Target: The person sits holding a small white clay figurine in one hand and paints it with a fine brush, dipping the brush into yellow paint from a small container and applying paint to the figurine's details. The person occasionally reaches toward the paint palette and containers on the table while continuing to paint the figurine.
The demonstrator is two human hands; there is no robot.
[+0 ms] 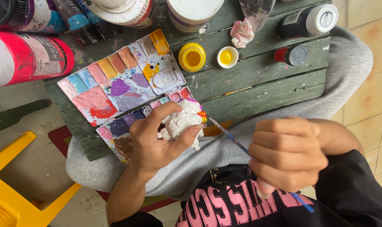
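Note:
My left hand [155, 141] grips a small white plaster figurine [183, 122] with a few painted spots of purple, red and yellow near its top. My right hand [287, 153] is closed around a thin blue-handled paintbrush [231, 136], whose tip points at the figurine's painted edge. Both hands hover over my lap in grey trousers. Just beyond the figurine lies a paint palette [119, 80] with several wells of pink, blue, purple and orange paint, resting on a green wooden board [262, 80].
On the board sit a yellow paint pot [192, 57] and its open lid [227, 56], a crumpled paint-stained tissue [242, 32], dark bottles [309, 20], a red-capped bottle [291, 55] and large paint bottles [27, 56]. A yellow plastic stool [18, 185] stands at lower left.

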